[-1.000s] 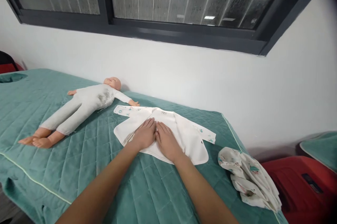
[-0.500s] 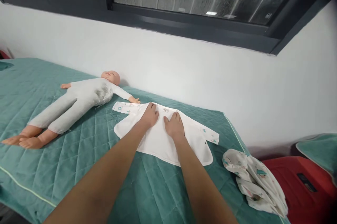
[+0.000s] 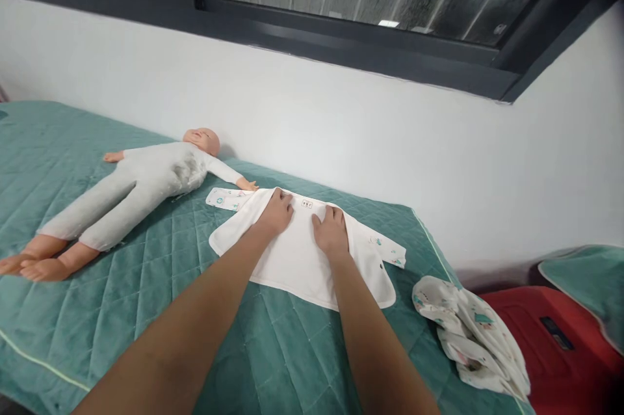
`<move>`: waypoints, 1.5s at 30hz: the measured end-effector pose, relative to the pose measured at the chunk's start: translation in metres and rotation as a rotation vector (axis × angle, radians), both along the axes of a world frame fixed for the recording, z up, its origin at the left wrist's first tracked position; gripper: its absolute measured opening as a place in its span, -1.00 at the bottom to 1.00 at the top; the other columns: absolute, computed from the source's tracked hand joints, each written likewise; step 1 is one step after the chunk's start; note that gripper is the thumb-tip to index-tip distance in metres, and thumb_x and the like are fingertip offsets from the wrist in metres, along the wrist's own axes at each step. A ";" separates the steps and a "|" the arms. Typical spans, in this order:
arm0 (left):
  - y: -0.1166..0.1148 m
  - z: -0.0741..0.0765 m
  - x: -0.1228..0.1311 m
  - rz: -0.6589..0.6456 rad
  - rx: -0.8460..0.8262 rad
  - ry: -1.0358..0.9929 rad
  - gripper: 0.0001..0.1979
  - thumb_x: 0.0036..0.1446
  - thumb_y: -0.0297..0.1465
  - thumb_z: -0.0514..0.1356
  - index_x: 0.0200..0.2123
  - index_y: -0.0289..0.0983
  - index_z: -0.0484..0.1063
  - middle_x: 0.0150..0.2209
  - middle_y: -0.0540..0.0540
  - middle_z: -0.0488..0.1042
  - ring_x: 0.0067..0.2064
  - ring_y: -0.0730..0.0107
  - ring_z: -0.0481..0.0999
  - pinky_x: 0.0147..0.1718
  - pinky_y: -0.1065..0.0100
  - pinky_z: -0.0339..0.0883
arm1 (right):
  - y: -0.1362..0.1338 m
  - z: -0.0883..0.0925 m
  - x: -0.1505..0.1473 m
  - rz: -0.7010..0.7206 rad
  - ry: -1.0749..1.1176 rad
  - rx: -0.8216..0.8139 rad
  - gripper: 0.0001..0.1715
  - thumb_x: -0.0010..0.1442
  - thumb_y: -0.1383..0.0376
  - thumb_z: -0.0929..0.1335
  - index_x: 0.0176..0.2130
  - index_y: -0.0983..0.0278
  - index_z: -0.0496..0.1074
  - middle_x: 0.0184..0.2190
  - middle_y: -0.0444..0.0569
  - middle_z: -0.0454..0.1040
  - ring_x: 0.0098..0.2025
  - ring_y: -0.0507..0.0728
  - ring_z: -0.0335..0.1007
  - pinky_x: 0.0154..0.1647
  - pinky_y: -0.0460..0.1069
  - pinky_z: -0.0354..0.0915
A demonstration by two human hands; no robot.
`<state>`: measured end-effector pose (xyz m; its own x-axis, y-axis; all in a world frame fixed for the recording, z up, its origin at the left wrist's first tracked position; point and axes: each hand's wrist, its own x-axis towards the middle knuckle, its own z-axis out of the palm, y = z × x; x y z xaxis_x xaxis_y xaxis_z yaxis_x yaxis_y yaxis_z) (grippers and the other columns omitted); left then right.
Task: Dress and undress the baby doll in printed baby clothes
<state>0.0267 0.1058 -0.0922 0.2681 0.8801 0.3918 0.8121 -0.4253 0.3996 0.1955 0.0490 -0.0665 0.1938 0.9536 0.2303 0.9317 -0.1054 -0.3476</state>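
Note:
A white baby shirt [image 3: 292, 259] lies spread on the green quilted cover, with small printed figures on its sleeves and a label at the neck. My left hand [image 3: 277, 213] rests palm down at the left front edge near the collar, its fingers bent and thumb apart. On the other side, my right hand [image 3: 332, 229] lies palm down inside the right front edge, thumb apart, and cloth bulges beside it. The fingertips are partly hidden. To the left, a baby doll [image 3: 156, 171] in a pale grey suit lies on its back, one hand touching the shirt's left sleeve.
The green quilted cover [image 3: 160, 298] runs along a white wall [image 3: 390, 155] below a dark-framed window [image 3: 341, 38]. A crumpled printed white garment [image 3: 470, 334] lies at the right edge, beside a red plastic object [image 3: 546, 343] with green cloth [image 3: 585, 275] behind it.
My right hand has shifted slightly right, pushing the shirt's right front edge outward. My left hand stays almost in place. The view has turned a little.

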 end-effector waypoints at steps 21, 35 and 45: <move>-0.071 0.011 0.019 0.175 -0.244 0.158 -0.35 0.33 -0.19 -0.23 0.37 -0.43 0.02 0.42 -0.31 -0.12 0.43 0.07 -0.11 0.36 0.04 -0.17 | -0.026 0.002 -0.024 0.069 -0.160 -0.263 -0.15 0.37 -0.01 -0.01 0.40 0.50 -0.14 0.43 0.17 -0.25 0.46 0.25 -0.52 0.41 0.17 -0.40; -0.118 0.022 0.013 0.195 -0.293 0.184 -0.41 0.31 -0.14 -0.21 0.36 -0.09 0.08 0.43 -0.13 -0.12 0.41 -0.09 -0.07 0.30 -0.11 -0.08 | -0.072 0.005 -0.041 0.037 -0.113 -0.277 -0.21 0.36 -0.05 -0.02 0.42 0.26 -0.14 0.45 0.01 -0.35 0.45 0.31 -0.50 0.39 0.25 -0.36; -0.147 0.030 0.005 0.189 -0.293 0.205 -0.41 0.30 -0.13 -0.20 0.35 -0.06 0.09 0.43 -0.09 -0.08 0.40 -0.09 -0.05 0.30 -0.10 -0.12 | -0.101 0.010 -0.045 0.048 -0.126 -0.293 -0.23 0.37 -0.04 0.00 0.41 0.22 -0.10 0.45 -0.03 -0.32 0.45 0.32 -0.47 0.39 0.26 -0.37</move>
